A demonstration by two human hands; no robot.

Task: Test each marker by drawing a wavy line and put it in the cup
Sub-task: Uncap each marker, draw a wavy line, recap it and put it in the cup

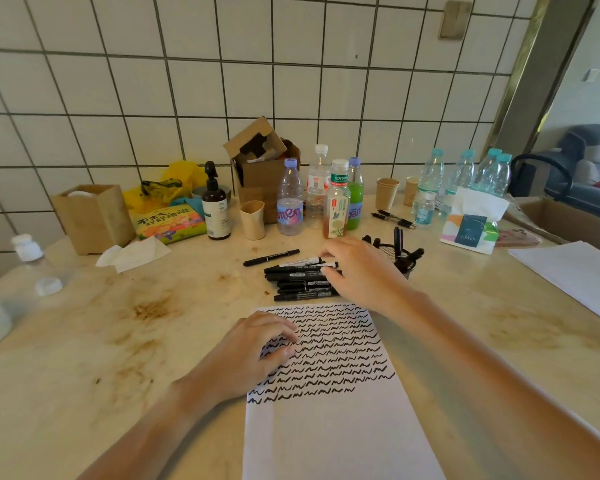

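Observation:
A white sheet of paper [329,431] lies in front of me, its upper half filled with rows of black wavy lines. My left hand [253,355] rests on the sheet's left edge, fingertips pressing it down. Just beyond the sheet lies a pile of several black markers [298,284]. My right hand [357,271] reaches over the pile and pinches the right end of the top marker [302,262] between thumb and fingers. One more marker [271,257] lies apart at the pile's upper left. A black mesh cup [400,259] with several markers in it stands right behind my right hand.
Behind the markers stand drink bottles [290,202], paper cups [252,220], a pump bottle [215,206] and a cardboard box [264,168]. Tissue pack [471,223] and water bottles [465,174] are at the right, more paper [575,271] at far right, a plastic bottle [25,271] at the left.

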